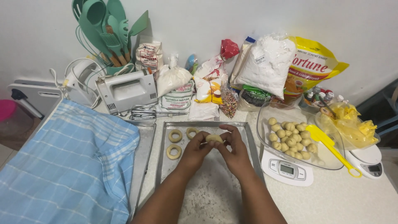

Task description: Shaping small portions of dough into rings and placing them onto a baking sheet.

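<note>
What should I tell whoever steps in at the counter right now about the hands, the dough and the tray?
Left hand and right hand: both pinch one dough piece over the metal tray.
Done: three dough rings lie at the tray's far left.
Left: many dough balls sit in the clear bowl on the kitchen scale, with a yellow spatula beside them.

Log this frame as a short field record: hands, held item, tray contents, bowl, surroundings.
hands: left hand and right hand meet over the baking tray
held item: dough piece, pinched by both hands
tray contents: three dough rings
bowl: clear bowl of dough balls with yellow spatula, on a scale
left side: blue checked cloth
</note>
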